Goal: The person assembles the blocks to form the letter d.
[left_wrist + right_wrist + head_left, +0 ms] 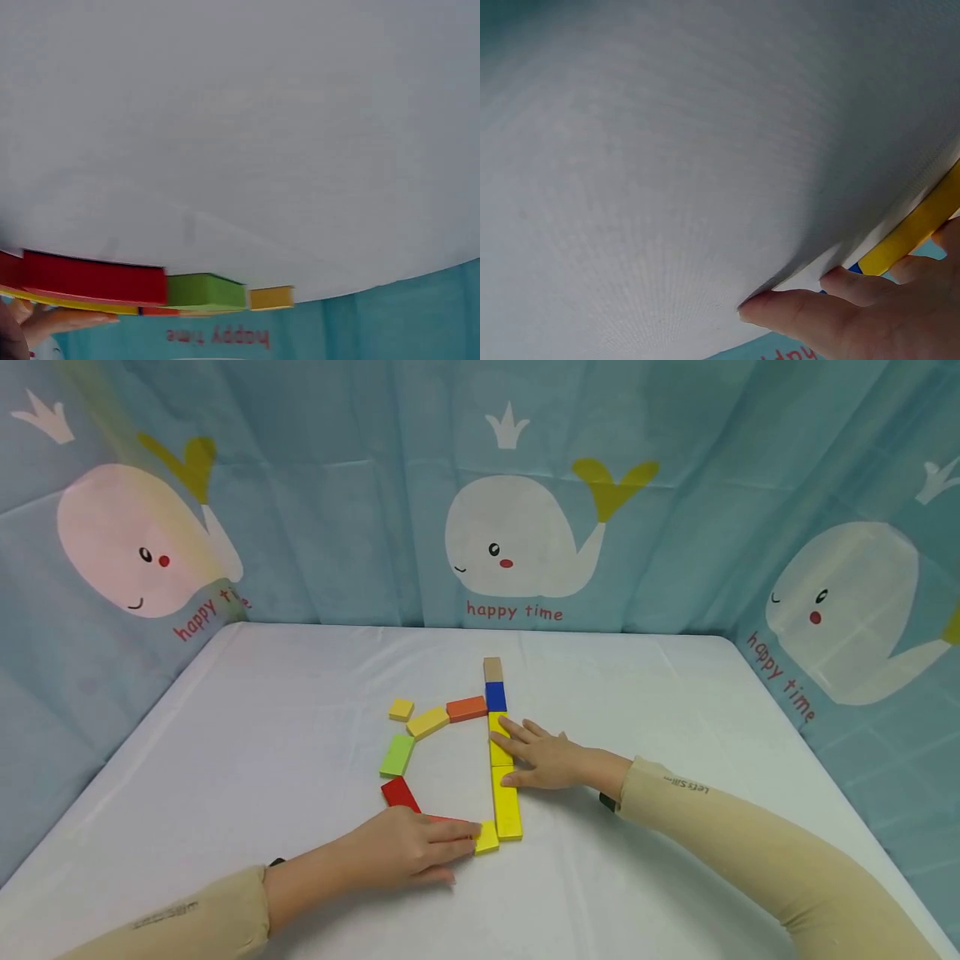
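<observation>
Flat coloured blocks form a loop beside a straight column on the table. My left hand (405, 847) lies over the loop's lower side, partly covering a red block (401, 793) and an orange-red block (450, 817). Its extended fingertips touch a small yellow block (486, 838) by the column's foot. The fingers of my right hand (551, 758) are spread, resting on the upper long yellow block (500, 752) and the lower long yellow block (507, 810). In the right wrist view, that hand (877, 315) shows beside a yellow block's side (915, 232).
Above the long yellow blocks are a blue block (496, 697) and a tan block (492, 669). Orange (467, 708), pale yellow (428, 722) and green (397, 755) blocks continue the loop. A small yellow square block (401, 709) lies outside it. A whale-print curtain (337, 552) borders the white table (300, 693).
</observation>
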Demonstrator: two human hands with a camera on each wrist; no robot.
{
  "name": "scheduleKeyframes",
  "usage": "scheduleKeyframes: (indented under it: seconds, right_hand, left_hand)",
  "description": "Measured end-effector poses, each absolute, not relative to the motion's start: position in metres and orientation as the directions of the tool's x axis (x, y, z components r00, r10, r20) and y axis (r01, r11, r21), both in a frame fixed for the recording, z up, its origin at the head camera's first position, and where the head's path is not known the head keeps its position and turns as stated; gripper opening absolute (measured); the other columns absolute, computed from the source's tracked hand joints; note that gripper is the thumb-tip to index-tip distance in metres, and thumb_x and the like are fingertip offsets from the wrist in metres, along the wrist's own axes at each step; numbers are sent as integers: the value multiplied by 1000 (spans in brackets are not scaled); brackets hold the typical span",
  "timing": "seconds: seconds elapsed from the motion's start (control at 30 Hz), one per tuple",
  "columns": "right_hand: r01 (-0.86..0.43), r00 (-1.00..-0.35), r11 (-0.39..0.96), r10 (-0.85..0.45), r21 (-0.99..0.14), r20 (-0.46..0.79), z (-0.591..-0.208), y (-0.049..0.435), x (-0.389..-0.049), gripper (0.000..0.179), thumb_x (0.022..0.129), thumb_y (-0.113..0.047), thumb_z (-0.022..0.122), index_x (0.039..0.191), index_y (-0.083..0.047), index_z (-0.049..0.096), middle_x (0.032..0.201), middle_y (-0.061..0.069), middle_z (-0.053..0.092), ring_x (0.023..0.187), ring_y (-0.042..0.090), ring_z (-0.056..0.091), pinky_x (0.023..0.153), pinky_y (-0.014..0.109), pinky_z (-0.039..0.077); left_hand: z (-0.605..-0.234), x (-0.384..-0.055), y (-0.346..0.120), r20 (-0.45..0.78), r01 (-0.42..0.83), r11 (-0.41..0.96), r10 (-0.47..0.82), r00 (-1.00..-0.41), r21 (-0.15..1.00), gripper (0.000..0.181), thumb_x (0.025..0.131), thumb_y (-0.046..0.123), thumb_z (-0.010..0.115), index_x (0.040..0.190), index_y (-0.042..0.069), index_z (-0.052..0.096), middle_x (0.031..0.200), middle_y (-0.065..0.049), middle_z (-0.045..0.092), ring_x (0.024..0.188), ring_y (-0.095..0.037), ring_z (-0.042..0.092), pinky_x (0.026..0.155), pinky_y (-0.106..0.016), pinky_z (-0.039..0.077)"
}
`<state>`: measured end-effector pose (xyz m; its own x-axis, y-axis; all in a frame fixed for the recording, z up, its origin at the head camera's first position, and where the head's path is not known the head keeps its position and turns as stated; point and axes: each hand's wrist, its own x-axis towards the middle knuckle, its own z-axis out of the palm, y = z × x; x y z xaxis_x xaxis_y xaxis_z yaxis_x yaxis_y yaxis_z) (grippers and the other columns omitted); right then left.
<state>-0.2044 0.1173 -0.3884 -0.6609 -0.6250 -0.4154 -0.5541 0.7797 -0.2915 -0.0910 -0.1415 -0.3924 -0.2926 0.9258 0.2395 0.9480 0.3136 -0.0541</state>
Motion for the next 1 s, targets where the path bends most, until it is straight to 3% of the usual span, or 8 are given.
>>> scheduleKeyframes:
  seconds: [0.07, 0.2, 0.3, 0.47, 0.7, 1.0]
  right_hand:
    - [-551, -661, 780, -625, -297, -415, -388, 117, -204, 77, 94, -55, 53, 157, -29, 16, 163, -3, -1, 147, 34, 5, 103, 74, 15]
    - [-546, -661, 780, -625, -306, -414, -388, 116, -204, 77, 94, -55, 53, 157, -30, 17, 163, -3, -1, 147, 35, 5, 102, 74, 14]
    - [-544, -664, 783, -622, -302, -416, -388, 116, -204, 77, 93, -55, 53, 157, -30, 17, 163, -4, -2, 147, 34, 5, 102, 74, 14]
    - [-548, -665, 783, -621, -294, -414, -390, 117, -205, 77, 93, -56, 53, 157, -31, 16, 163, -4, -2, 147, 34, 5, 102, 74, 14]
    - [-541, -668, 786, -617, -298, -415, -390, 117, -204, 77, 93, -56, 53, 156, -31, 17, 163, -4, -1, 147, 34, 5, 103, 74, 14]
    - [-537, -668, 787, -617, -305, -415, -389, 117, -204, 76, 94, -56, 52, 156, -31, 17, 163, -5, -2, 148, 33, 3, 103, 74, 12]
  left_hand:
    - [-392, -90, -136, 200, 952, 301, 938, -284, -61, 44, 94, 42, 62, 127, 13, 66, 130, 3, 62, 85, -2, 67, 63, -5, 41]
    - [-393, -90, -132, 129, 941, 330, 939, -319, -73, 43, 96, 43, 59, 129, 16, 65, 132, 6, 60, 65, -1, 61, 54, -4, 30]
    - [-393, -91, -132, 105, 934, 349, 934, -341, -71, 42, 96, 42, 59, 129, 16, 65, 133, 7, 60, 67, 0, 62, 52, -5, 27]
    - [-394, -93, -131, 99, 935, 346, 936, -338, -79, 41, 96, 41, 59, 129, 17, 66, 132, 8, 61, 77, 1, 65, 52, -4, 28]
    - [-394, -91, -130, 112, 938, 341, 936, -333, -67, 40, 96, 40, 61, 128, 18, 66, 131, 8, 61, 54, 1, 52, 52, -4, 25]
    - [-395, -86, -129, 149, 931, 360, 926, -348, -59, 38, 91, 33, 70, 126, 17, 68, 128, 7, 63, 67, -1, 62, 57, -2, 32]
